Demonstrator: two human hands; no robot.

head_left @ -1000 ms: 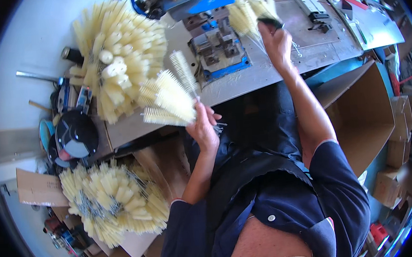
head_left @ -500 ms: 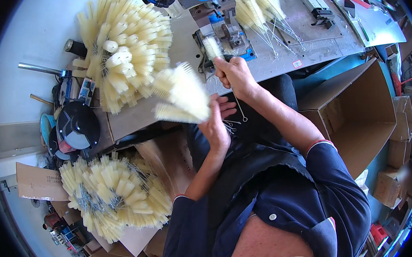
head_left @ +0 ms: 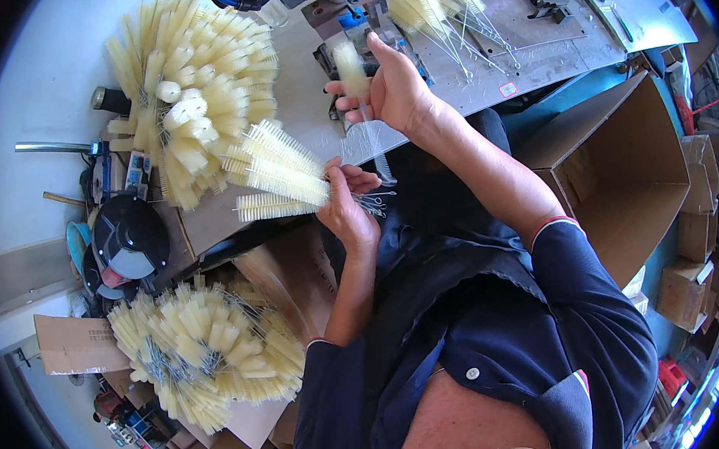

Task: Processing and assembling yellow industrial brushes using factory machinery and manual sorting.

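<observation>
My left hand (head_left: pixel 348 207) is closed round a bundle of cream bottle brushes (head_left: pixel 281 173). Their bristle heads point left, and thin looped wire handles (head_left: pixel 376 203) stick out on its right. Over the bench edge, my right hand (head_left: pixel 398 95) has its thumb raised and its fingers curled loosely about a single bottle brush (head_left: pixel 350 68). That brush's wire end is smeared by motion and hangs near the left hand's wires. Just behind the right hand sits a metal fixture (head_left: pixel 354 26) on the bench, partly hidden by the hand and brush.
A large heap of brushes (head_left: pixel 209 93) stands on the bench's left, with more brushes (head_left: pixel 436 2) lying at the back. Another pile (head_left: pixel 210 352) fills a carton at lower left. An open cardboard box (head_left: pixel 614 173) stands at right. A black round-bodied machine (head_left: pixel 130 228) sits left.
My right hand has loosened and turned, its thumb now raised, and its brush has swung lower and away from the fixture. The left hand's bundle has tipped further left. The whole view has shifted slightly.
</observation>
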